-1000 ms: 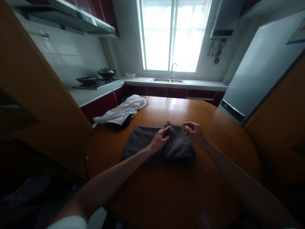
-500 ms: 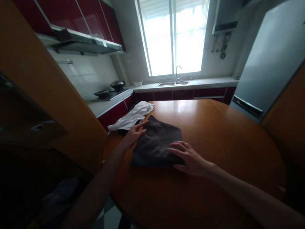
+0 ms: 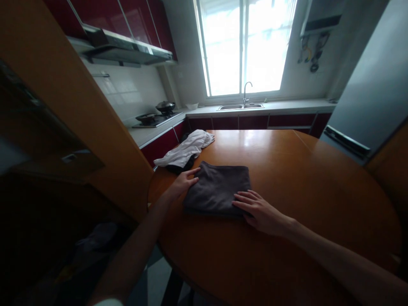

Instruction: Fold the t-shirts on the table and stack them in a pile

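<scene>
A dark grey piece of cloth, folded into a flat rectangle, lies on the wooden table. At its left edge is my left hand, index finger and thumb apart, the tips touching the fabric. My right hand rests on the lower right corner with its fingers laid flat on top; the thumb sits low at the edge, partly hidden. Both hands are open, neither wrapped round the cloth. Just beyond my left hand lies a crumpled white garment, with some black cloth under it.
The oval wooden table fills the middle of the view. Behind it runs a counter with a sink. A stove with a lidded wok is at the back left, and a fridge stands on the right. A wooden panel rises at left.
The cloth's far right edge, slanted before, now lies straighter and squarer. My right hand's fingers have come closer together on its corner. The whole view has shifted slightly.
</scene>
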Available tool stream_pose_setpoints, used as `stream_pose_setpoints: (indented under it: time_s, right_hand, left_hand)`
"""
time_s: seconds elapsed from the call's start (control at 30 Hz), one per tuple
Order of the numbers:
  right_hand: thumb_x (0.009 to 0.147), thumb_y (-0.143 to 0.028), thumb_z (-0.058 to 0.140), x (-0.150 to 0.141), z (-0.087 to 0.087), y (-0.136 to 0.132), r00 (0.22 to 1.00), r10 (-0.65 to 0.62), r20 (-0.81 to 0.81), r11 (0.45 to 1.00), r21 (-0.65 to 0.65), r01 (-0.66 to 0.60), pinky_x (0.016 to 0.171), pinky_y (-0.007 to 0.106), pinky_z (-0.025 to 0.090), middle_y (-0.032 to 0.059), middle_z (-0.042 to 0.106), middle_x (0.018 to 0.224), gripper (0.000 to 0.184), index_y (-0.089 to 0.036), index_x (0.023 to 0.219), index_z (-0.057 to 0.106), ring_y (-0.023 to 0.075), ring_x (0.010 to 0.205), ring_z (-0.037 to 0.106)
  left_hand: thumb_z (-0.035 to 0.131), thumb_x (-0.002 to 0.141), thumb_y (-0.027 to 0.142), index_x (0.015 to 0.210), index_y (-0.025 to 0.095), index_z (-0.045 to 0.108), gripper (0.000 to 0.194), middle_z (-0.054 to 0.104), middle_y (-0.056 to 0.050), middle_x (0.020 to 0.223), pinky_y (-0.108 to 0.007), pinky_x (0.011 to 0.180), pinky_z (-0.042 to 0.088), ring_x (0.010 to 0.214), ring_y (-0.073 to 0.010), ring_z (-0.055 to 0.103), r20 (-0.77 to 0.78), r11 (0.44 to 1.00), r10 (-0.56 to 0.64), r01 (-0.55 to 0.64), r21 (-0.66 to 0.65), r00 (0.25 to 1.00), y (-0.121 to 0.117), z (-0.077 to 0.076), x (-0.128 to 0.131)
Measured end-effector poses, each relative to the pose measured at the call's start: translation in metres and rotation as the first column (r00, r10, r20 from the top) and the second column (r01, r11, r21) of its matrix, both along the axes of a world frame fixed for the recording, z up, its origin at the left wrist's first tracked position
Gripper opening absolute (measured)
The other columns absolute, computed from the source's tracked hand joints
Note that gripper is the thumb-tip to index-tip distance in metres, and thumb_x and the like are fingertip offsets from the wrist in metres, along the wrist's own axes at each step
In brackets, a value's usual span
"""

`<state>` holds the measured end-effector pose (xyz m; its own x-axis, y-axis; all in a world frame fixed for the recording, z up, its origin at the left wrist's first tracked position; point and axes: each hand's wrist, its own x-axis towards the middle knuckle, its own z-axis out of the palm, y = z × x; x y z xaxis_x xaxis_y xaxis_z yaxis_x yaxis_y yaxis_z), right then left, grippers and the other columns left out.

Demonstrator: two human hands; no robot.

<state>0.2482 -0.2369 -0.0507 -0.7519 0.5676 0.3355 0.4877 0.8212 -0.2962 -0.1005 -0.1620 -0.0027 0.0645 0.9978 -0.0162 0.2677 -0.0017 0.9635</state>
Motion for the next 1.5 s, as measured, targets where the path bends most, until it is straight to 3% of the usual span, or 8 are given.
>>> stream_pose_setpoints:
  time_s: [0.33, 0.53, 0.67, 0.83, 0.93, 1.07, 1.23, 1.5]
  right_hand:
    - [0.086, -0.01, 0.053, 0.001, -0.001, -0.001, 0.998, 0.055, 0.009, 0.998, 0.02, -0.055, 0.12, 0.052, 0.03, 0.0088, 0.052, 0.151, 0.063, -0.026, 0.146, 0.052, 0.0258, 0.141, 0.046]
    - [0.092, -0.012, 0.048, -0.001, 0.004, -0.003, 0.997, 0.066, 0.028, 0.997, 0.041, -0.067, 0.12, 0.05, 0.03, 0.0089, 0.052, 0.151, 0.056, -0.024, 0.147, 0.051, 0.0239, 0.141, 0.046]
    - [0.091, -0.012, 0.049, -0.002, 0.007, -0.005, 0.993, 0.101, 0.058, 0.995, 0.004, -0.102, 0.12, 0.05, 0.032, 0.0102, 0.052, 0.151, 0.059, -0.023, 0.149, 0.049, 0.0235, 0.14, 0.048]
    - [0.093, -0.021, 0.055, -0.003, 0.007, -0.007, 0.996, 0.088, 0.027, 0.996, -0.023, -0.087, 0.119, 0.049, 0.034, 0.0115, 0.054, 0.149, 0.054, -0.023, 0.147, 0.051, 0.0254, 0.138, 0.049]
    - [0.093, -0.02, 0.054, -0.003, 0.005, -0.006, 0.996, 0.091, 0.019, 0.996, -0.021, -0.091, 0.118, 0.049, 0.035, 0.0112, 0.054, 0.149, 0.054, -0.023, 0.147, 0.051, 0.0252, 0.138, 0.05]
    - [0.088, -0.01, 0.049, -0.001, 0.004, -0.004, 0.994, 0.102, 0.034, 0.995, -0.017, -0.101, 0.12, 0.048, 0.033, 0.0109, 0.051, 0.151, 0.062, -0.022, 0.149, 0.049, 0.0232, 0.141, 0.046]
    - [0.08, -0.004, 0.048, -0.003, 0.003, -0.007, 0.991, 0.094, 0.091, 0.996, -0.001, -0.094, 0.121, 0.049, 0.029, 0.0106, 0.047, 0.155, 0.074, -0.021, 0.152, 0.045, 0.0234, 0.144, 0.041]
    - [0.085, -0.004, 0.041, -0.012, -0.003, -0.01, 0.988, -0.131, -0.082, 0.981, 0.132, 0.141, 0.119, 0.047, 0.035, 0.0111, 0.056, 0.146, 0.064, -0.017, 0.147, 0.048, 0.0226, 0.138, 0.047]
  left_hand:
    - [0.083, 0.066, 0.027, 0.141, 0.016, 0.059, 0.079, 0.077, -0.009, 0.106, -0.028, 0.066, 0.057, 0.079, -0.0218, 0.072, -0.084, 1.0, 0.007, -0.006, 0.012, 0.996, 0.003, -0.016, -0.006]
    - [0.076, 0.072, 0.026, 0.14, 0.012, 0.06, 0.071, 0.073, -0.014, 0.114, -0.039, 0.086, 0.056, 0.096, -0.0284, 0.07, -0.248, 0.998, 0.018, -0.001, 0.068, 0.969, 0.012, -0.03, -0.011]
    - [0.071, 0.073, 0.021, 0.128, 0.015, 0.069, 0.055, 0.062, -0.015, 0.132, -0.049, 0.112, 0.039, 0.124, -0.034, 0.057, -0.566, 0.964, 0.189, -0.04, 0.264, 0.803, 0.017, -0.036, -0.011]
    - [0.05, 0.093, 0.029, 0.139, 0.015, 0.059, 0.05, 0.05, -0.013, 0.149, -0.041, 0.121, 0.029, 0.14, -0.0275, 0.044, -0.655, 0.865, 0.171, 0.206, 0.457, 0.736, 0.031, -0.023, 0.004]
    - [0.04, 0.1, 0.037, 0.145, 0.013, 0.052, 0.052, 0.043, -0.014, 0.157, -0.045, 0.123, 0.021, 0.148, -0.0276, 0.034, -0.756, 0.86, 0.09, 0.332, 0.387, 0.648, 0.043, -0.025, 0.017]
    - [0.035, 0.103, 0.047, 0.154, 0.017, 0.039, 0.06, 0.025, -0.012, 0.166, -0.056, 0.122, 0.016, 0.155, -0.03, 0.015, -0.858, 0.934, 0.009, 0.303, 0.191, 0.513, 0.05, -0.043, 0.022]
    - [0.03, 0.104, 0.051, 0.157, 0.015, 0.033, 0.065, 0.019, -0.011, 0.167, -0.054, 0.123, 0.016, 0.156, -0.029, 0.008, -0.869, 0.936, 0.011, 0.301, 0.183, 0.495, 0.052, -0.059, 0.017]
    - [0.032, 0.103, 0.052, 0.155, 0.014, 0.038, 0.065, 0.027, -0.013, 0.165, -0.05, 0.123, 0.019, 0.155, -0.0296, 0.014, -0.862, 0.909, 0.063, 0.328, 0.258, 0.503, 0.06, -0.069, 0.014]
